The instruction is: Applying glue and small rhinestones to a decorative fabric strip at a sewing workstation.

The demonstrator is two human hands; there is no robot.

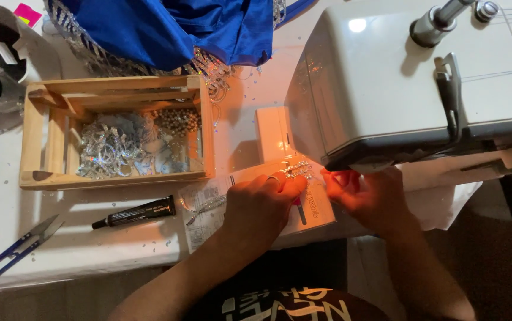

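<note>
Silvery beaded trim (297, 170), glittering under the sewing machine (386, 89), pinched in left hand (262, 205) and right hand (366, 196) grips

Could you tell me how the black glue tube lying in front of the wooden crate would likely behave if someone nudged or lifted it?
The black glue tube looks slim and small, so probably light. Its body seems rounded, so a sideways nudge might roll it across the white table. It lies flat, so tipping seems unlikely. The tube walls may dent if squeezed.
</note>
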